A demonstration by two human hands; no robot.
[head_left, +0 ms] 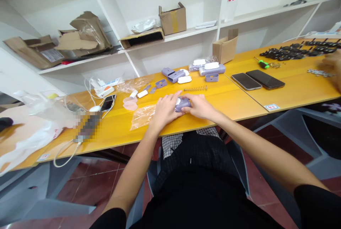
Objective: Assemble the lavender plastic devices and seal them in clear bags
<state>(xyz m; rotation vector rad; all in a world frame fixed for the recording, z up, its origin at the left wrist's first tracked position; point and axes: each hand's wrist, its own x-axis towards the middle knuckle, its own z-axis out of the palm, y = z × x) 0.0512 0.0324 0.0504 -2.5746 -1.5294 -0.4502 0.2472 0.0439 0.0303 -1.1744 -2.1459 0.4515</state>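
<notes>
Between my two hands, close to the table's front edge, is a purple plastic housing (183, 104) with a white part at its left end. My right hand (199, 106) is closed round its right side. My left hand (168, 108) lies over the left end, fingers pressed together against it; the fingertips partly hide the white part. A clear plastic bag (141, 117) lies beside my left hand. Just beyond the hands rests a coil spring (195, 88). Further back are more purple housings (176, 76), white oval caps (184, 79) and a small purple ring-shaped piece (161, 84).
Two phones (246, 80) and a green screwdriver (263, 64) lie to the right, near heaps of black parts (285, 52). Another person's hand (333, 65) is at the far right. Cables, a phone (108, 103) and a power strip (105, 91) occupy the left. Shelves with cardboard boxes (173, 21) stand behind.
</notes>
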